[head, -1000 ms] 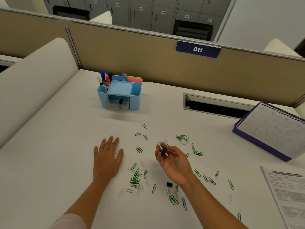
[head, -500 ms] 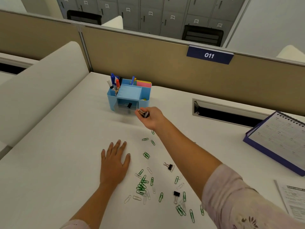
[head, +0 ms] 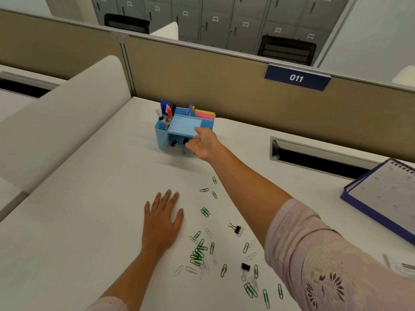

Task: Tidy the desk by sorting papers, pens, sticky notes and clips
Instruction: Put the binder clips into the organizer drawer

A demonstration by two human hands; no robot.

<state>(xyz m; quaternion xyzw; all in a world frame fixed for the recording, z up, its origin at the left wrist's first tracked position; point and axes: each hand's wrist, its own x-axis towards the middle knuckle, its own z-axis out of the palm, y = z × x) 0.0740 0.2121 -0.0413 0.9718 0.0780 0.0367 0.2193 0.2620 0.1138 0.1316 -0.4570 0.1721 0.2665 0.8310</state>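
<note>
A blue desk organizer (head: 162, 134) stands at the back of the white desk (head: 74, 198), with pens (head: 165, 110) and pink sticky notes (head: 204, 114) in it. Its clear front drawer holds two black binder clips (head: 173, 143). My right hand (head: 204, 142) reaches to that drawer with loosely spread fingers, thumb at the organizer's top edge, one clip just off its fingertips. My left hand (head: 162, 218) lies flat on the desk. Green and silver paper clips (head: 198, 252) are scattered near it, with two more black binder clips (head: 236, 229) among them.
A spiral desk calendar (head: 386, 196) stands at the right edge. A printed sheet (head: 404, 268) shows at the lower right. A cable slot (head: 314, 159) opens in the desk behind my right arm. A tan partition (head: 224, 86) walls the back.
My right hand carried a binder clip from the pile forward to the organizer drawer and no longer pinches it. My left hand stayed flat.
</note>
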